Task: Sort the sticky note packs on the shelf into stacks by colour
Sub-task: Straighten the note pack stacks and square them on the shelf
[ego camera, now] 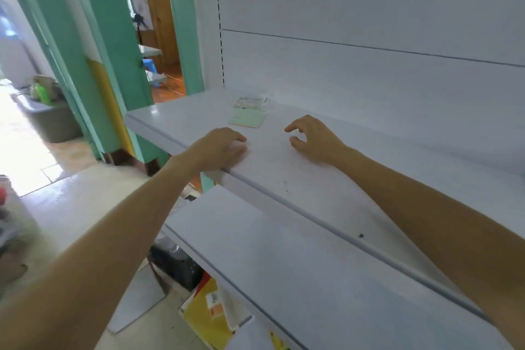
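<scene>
The single head view is looking forward and down over the shelf [312,179] from close by its front edge, facing the white back panel [369,8] at a slant. Both forearms are reaching in from the bottom corners, with the left hand [221,146] and right hand [315,139] sitting mid-frame. The wide lens is also taking in a lower shelf [284,264] and a doorway [167,37] at left.

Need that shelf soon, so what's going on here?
A person is at the white shelf sorting sticky note packs by colour. Right now neither hand holds anything: the left hand rests on the shelf near its front edge, and the right hand is loosely curled over the surface. A pale green pack and a wrapped pack just behind it lie untouched beyond the fingers.
</scene>
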{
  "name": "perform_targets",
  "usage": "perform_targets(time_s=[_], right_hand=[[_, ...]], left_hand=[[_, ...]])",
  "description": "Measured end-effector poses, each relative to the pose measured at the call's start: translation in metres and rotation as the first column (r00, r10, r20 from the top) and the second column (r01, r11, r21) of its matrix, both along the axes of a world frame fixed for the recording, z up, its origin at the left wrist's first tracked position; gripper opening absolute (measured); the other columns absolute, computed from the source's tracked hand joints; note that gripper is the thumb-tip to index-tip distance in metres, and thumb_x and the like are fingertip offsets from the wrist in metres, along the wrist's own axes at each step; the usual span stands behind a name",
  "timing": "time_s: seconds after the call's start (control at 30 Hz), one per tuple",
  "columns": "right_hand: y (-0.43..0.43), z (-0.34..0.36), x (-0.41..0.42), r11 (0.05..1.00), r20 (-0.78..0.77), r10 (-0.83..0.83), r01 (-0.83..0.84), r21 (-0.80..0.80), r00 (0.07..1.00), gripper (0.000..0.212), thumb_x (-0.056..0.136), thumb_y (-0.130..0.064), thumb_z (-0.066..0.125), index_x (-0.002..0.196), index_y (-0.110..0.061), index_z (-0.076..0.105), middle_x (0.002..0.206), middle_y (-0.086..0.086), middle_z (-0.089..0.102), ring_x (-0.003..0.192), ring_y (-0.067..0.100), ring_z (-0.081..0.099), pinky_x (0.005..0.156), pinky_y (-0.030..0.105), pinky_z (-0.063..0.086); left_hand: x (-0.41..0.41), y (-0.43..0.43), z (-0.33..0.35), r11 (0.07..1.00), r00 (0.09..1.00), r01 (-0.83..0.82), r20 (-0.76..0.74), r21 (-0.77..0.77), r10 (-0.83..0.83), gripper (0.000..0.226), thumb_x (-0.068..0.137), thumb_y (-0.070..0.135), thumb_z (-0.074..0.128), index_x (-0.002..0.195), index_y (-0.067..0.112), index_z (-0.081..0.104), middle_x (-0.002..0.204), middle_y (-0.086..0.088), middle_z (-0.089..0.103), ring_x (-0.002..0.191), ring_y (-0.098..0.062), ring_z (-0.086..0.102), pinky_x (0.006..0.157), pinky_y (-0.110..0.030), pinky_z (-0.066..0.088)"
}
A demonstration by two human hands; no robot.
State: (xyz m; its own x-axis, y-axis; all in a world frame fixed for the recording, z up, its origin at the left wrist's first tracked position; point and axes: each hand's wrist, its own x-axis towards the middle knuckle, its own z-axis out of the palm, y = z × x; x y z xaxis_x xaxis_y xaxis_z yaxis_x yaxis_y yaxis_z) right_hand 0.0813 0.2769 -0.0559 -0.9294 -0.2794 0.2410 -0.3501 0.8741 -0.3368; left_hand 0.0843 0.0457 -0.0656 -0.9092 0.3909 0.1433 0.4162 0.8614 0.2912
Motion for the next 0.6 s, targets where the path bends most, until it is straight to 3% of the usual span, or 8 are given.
perform_targets(time_s=[0.23,0.37,0.5,0.6], right_hand=[[-0.029,0.004,-0.093,1.0,0.055,0.016,-0.016,0.001,0.998,0.035,0.091,-0.028,0.052,0.123,-0.014,0.054,0.127,0.012,0.051,0.117,0.027,0.049,0.099,0.034,0.037],[-0.05,0.0,-0.123,0.999,0.102,0.034,-0.031,-0.033,0.994,0.05,0.088,-0.043,0.052,0.131,-0.018,0.047,0.132,0.013,0.048,0.121,0.027,0.045,0.101,0.038,0.037],[-0.062,-0.012,-0.139,0.989,0.191,-0.043,0.014,0.149,0.981,0.069,0.087,-0.057,0.041,0.144,-0.021,0.026,0.147,0.012,0.032,0.135,0.032,0.027,0.112,0.045,0.027],[-0.058,-0.008,-0.146,0.986,0.33,-0.103,0.052,0.16,0.938,0.073,0.085,-0.06,0.043,0.145,-0.023,0.023,0.15,0.011,0.027,0.138,0.033,0.022,0.114,0.045,0.022]], left_hand=[[-0.092,-0.016,0.008,0.993,0.989,-0.108,-0.092,0.038,0.111,0.036,0.095,0.011,0.041,0.13,0.005,0.048,0.135,-0.016,0.048,0.128,-0.028,0.044,0.106,-0.029,0.028],[-0.141,-0.025,0.005,0.992,0.985,-0.117,-0.125,0.051,0.122,0.039,0.093,0.006,0.039,0.132,0.007,0.045,0.137,-0.016,0.046,0.128,-0.031,0.043,0.107,-0.035,0.031],[-0.188,-0.025,0.002,0.998,0.994,-0.063,-0.091,0.03,0.065,0.044,0.093,0.01,0.043,0.137,0.007,0.039,0.143,-0.016,0.04,0.133,-0.031,0.037,0.112,-0.035,0.026],[-0.221,-0.018,-0.004,1.0,0.997,0.017,-0.077,0.026,-0.015,0.047,0.094,0.014,0.045,0.14,0.008,0.035,0.149,-0.016,0.034,0.138,-0.031,0.03,0.116,-0.036,0.02]])
